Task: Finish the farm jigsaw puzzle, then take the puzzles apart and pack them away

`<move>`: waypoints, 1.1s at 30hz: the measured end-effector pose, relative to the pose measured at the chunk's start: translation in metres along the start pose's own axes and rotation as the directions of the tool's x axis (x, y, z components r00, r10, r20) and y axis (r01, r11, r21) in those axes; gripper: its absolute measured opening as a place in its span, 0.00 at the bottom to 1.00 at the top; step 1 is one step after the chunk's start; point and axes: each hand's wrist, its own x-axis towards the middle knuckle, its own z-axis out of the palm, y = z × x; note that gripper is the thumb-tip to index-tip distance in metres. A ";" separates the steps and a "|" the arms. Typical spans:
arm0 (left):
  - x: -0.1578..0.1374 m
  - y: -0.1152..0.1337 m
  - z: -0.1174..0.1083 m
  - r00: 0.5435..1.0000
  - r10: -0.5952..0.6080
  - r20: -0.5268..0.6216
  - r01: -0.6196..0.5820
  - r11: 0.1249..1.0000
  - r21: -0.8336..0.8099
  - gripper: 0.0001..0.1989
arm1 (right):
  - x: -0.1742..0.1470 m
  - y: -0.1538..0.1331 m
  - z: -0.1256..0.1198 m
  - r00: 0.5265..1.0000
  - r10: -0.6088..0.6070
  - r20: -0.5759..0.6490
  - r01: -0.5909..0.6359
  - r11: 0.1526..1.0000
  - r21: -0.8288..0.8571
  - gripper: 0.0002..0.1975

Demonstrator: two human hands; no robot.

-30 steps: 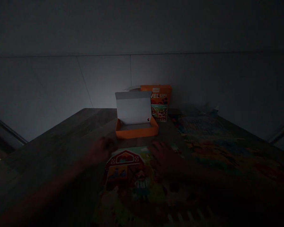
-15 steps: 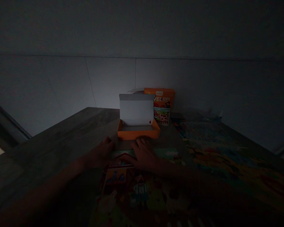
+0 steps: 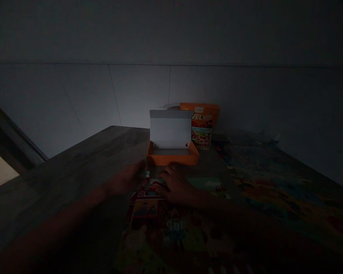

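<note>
A colourful farm-picture jigsaw puzzle [image 3: 175, 228] lies flat on the table in front of me, dim in the low light. My left hand [image 3: 128, 179] is over its upper left corner, smeared by motion. A small pale green patch shows below those fingertips; I cannot tell whether it is a loose piece in the fingers or part of the puzzle. On the puzzle's upper edge rests my right hand [image 3: 175, 186], its thumb apart from the bent fingers. Just beyond both hands stands an orange box [image 3: 173, 160] with its white-lined lid raised.
Behind the open box, an upright orange puzzle box [image 3: 204, 118] leans near the wall. Another colourful picture sheet or puzzle [image 3: 274, 190] covers the table's right side, with clear plastic [image 3: 254, 137] at its far end. Bare grey tabletop [image 3: 103, 156] shows on the left.
My left hand has shifted forward and right, its fingers reaching out from a more closed pose. My right hand stays on the puzzle. The whole view has shifted slightly.
</note>
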 end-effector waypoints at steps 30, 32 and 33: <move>0.001 0.007 0.023 0.998 0.052 0.038 -0.053 0.998 0.028 0.18 | 0.004 0.008 0.000 0.989 0.143 -0.045 -0.140 0.988 0.059 0.16; 0.001 0.008 0.026 0.995 0.062 0.072 -0.061 0.998 -0.024 0.18 | 0.004 0.009 0.001 0.989 0.139 -0.054 -0.134 0.988 0.082 0.15; 0.001 0.009 0.026 0.996 0.048 0.080 -0.044 0.998 -0.049 0.18 | 0.003 0.010 0.001 0.989 0.136 -0.059 -0.131 0.987 0.095 0.16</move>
